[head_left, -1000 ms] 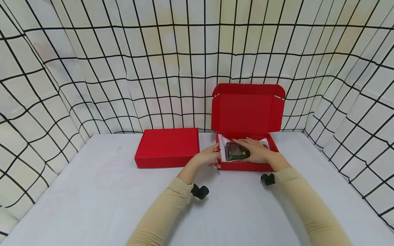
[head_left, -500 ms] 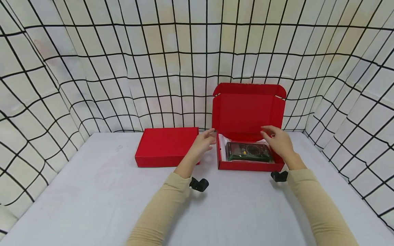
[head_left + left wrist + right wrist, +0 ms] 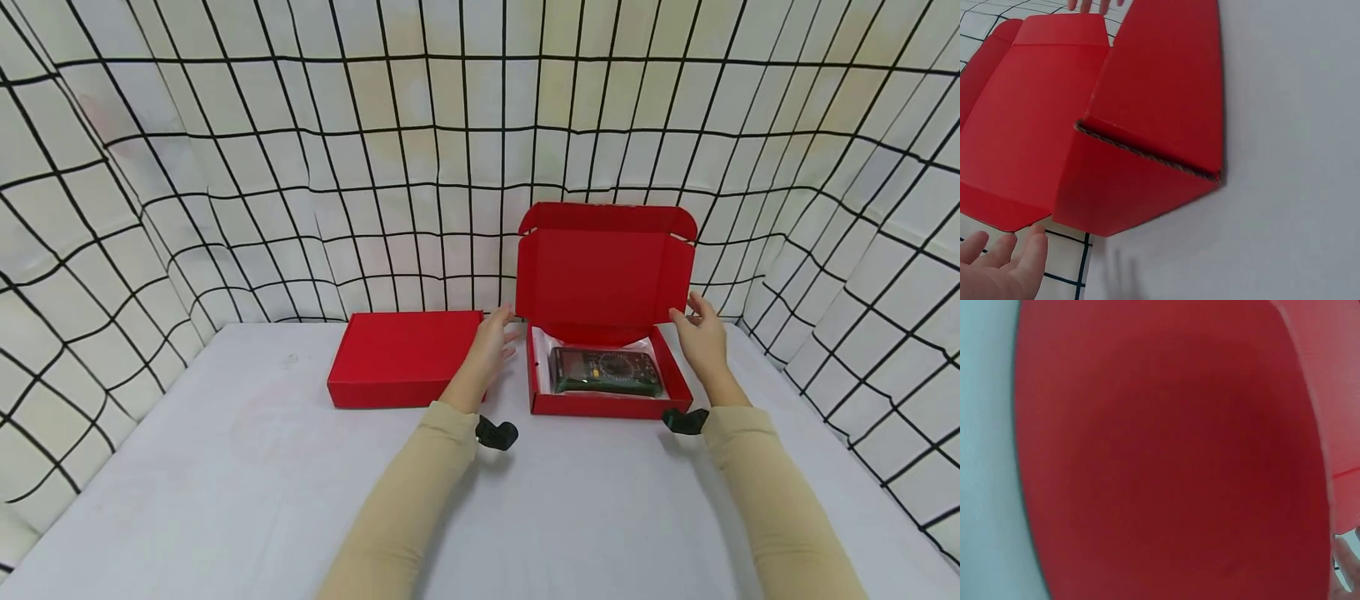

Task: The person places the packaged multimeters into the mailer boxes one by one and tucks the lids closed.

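A red cardboard box (image 3: 592, 406) stands with its lid (image 3: 600, 271) raised upright at the back. Inside lies a dark digital multimeter (image 3: 606, 371) in clear plastic wrapping, on white packing. My left hand (image 3: 487, 346) is at the lid's left side flap, fingers extended and holding nothing; in the left wrist view its fingertips (image 3: 1035, 250) are close to the flap's edge. By the right side flap is my right hand (image 3: 703, 342), fingers loosely spread; whether it touches the flap I cannot tell. The box's wall (image 3: 1172, 462) fills most of the right wrist view.
A second red box (image 3: 408, 358), closed, sits just left of the first, beside my left forearm. The white table (image 3: 225, 467) ends at a white cloth wall with black grid lines (image 3: 420, 167). A black wrist camera (image 3: 497, 433) hangs at each cuff.
My right hand has left the multimeter and moved right and up to the lid's right flap. From the box's left wall, my left hand has risen to the lid's left flap.
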